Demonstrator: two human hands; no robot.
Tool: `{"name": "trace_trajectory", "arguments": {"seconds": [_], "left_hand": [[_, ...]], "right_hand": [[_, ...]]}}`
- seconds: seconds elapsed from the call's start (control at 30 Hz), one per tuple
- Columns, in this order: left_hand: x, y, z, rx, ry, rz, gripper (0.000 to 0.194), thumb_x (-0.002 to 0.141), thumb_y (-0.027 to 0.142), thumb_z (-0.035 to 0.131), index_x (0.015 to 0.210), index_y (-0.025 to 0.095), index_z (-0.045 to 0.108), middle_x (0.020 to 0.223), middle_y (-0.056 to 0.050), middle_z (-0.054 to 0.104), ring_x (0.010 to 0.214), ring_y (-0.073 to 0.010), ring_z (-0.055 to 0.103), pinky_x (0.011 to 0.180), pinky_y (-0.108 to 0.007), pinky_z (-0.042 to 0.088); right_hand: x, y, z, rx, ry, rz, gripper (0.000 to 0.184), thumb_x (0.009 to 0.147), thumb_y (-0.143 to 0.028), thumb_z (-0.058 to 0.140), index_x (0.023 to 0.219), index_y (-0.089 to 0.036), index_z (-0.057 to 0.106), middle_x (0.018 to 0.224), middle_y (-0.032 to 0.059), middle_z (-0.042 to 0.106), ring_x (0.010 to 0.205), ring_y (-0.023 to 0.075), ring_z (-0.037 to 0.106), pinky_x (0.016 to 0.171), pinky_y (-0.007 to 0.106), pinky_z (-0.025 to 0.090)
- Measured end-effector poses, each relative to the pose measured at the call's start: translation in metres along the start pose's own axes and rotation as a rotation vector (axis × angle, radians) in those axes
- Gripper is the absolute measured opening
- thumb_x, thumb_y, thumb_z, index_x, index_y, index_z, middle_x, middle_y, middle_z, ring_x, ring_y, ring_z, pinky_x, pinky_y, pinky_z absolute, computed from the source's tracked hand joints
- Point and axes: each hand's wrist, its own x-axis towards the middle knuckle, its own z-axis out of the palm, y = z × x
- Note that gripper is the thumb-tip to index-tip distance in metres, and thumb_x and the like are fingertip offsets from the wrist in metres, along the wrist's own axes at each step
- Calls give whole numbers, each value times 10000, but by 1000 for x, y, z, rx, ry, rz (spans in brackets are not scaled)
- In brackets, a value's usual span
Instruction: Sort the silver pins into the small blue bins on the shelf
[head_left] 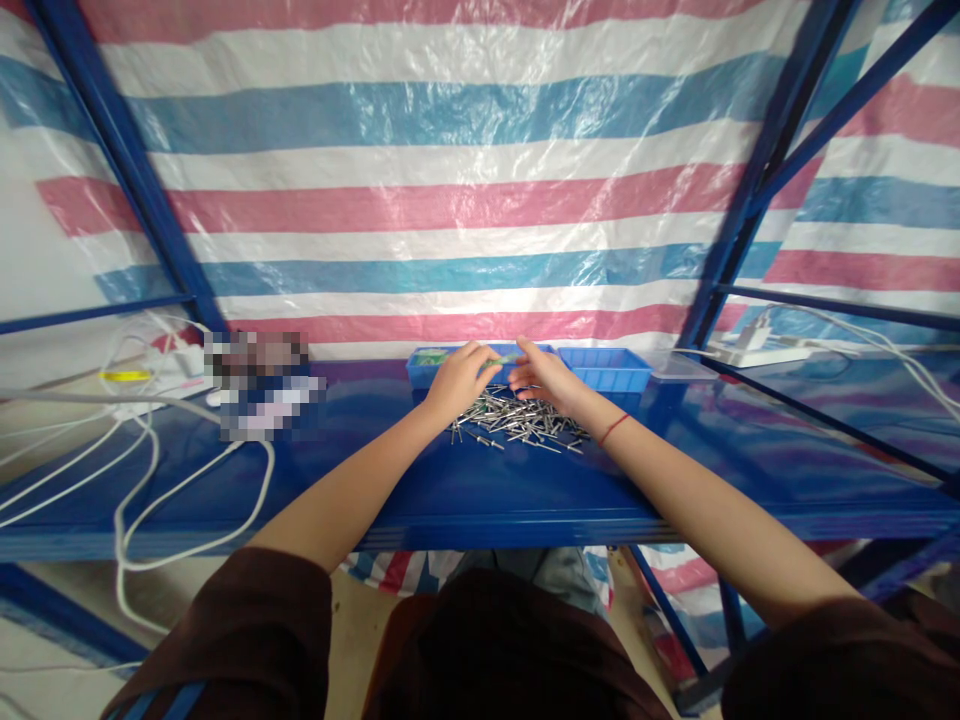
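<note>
A heap of silvery metal pieces that look like pop rivets (517,418) lies loose on the blue table (450,490). Above its left side is my left hand (457,382), thumb and fingers pinched on a small green piece (496,362) too blurred to name. Facing it from the right, my right hand (546,378) has its fingers apart, near the end of that green piece; I see nothing held in it. Behind both hands stands a blue bin (421,376) with something green inside, partly hidden by the hands. Another blue bin (611,376) stands to its right.
A clear plastic lid or tray (682,366) lies right of the bins. White cables (157,480) loop across the table's left side, near a pixelated patch. A power strip (765,350) sits at the right. Blue posts (739,220) and a striped sheet (465,200) enclose the back.
</note>
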Motion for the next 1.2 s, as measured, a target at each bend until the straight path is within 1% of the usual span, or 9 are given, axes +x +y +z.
{"name": "trace_trajectory", "arguments": {"seconds": [0.07,0.17,0.3,0.43,0.6,0.77,0.9,1.0,1.2], "left_hand": [[-1,5,-3,60,-33,99,132,836,260,526,911,193,611,971,-59,609,944,-194,564,864,-347,430],[-1,9,-3,7,-15,139,150,794,267,576,926,204,610,1015,-52,605,990,-192,552,909,-353,418],[0,6,1,-186,64,-74,271,819,319,542,1062,199,561,1025,-61,627,941,-176,583,866,-341,446],[1,-4,9,-366,-19,-206,246,815,404,529,862,169,585,814,-36,653,769,-154,603,752,-307,470],[3,-11,18,-473,39,-282,156,797,319,546,759,170,523,746,-24,640,718,-140,603,728,-292,470],[4,-11,17,-392,17,-241,180,809,353,535,791,174,535,785,-23,650,761,-150,612,743,-287,470],[12,-25,2,-240,101,-255,190,822,350,515,913,187,550,858,-22,659,817,-154,617,780,-279,464],[14,-45,-18,-105,283,-392,359,823,318,513,1152,188,455,881,-31,665,833,-163,623,799,-286,457],[1,-76,-36,243,218,-648,312,822,363,476,1088,201,499,898,-65,697,907,-267,627,794,-371,439]], "right_hand": [[-2,0,1,77,-100,10,283,783,-464,570,781,-184,526,723,63,630,603,133,591,522,244,513],[2,3,-1,107,-91,-42,175,754,-324,638,792,-180,544,699,27,620,575,109,583,556,237,522],[9,5,-7,13,-33,-228,172,732,-298,643,798,-181,536,614,-36,552,518,87,533,574,257,525],[9,4,-8,-98,-51,-397,231,716,-354,642,819,-180,530,609,-46,545,528,90,534,571,264,522],[9,6,-5,-88,-96,-328,297,667,-371,704,821,-170,549,692,7,617,586,119,592,594,279,531],[10,9,-5,-117,-71,-289,263,649,-324,729,764,-173,546,604,-15,596,561,121,588,606,280,529],[8,7,-2,-63,1,-241,241,763,-310,609,925,-195,473,726,0,629,546,118,599,558,281,518],[7,6,1,-64,26,-211,225,810,-292,536,984,-219,413,777,-9,614,507,100,581,495,252,488],[9,12,2,-135,-5,-216,204,822,-258,504,987,-211,392,767,-14,575,488,85,568,470,217,466]]}}
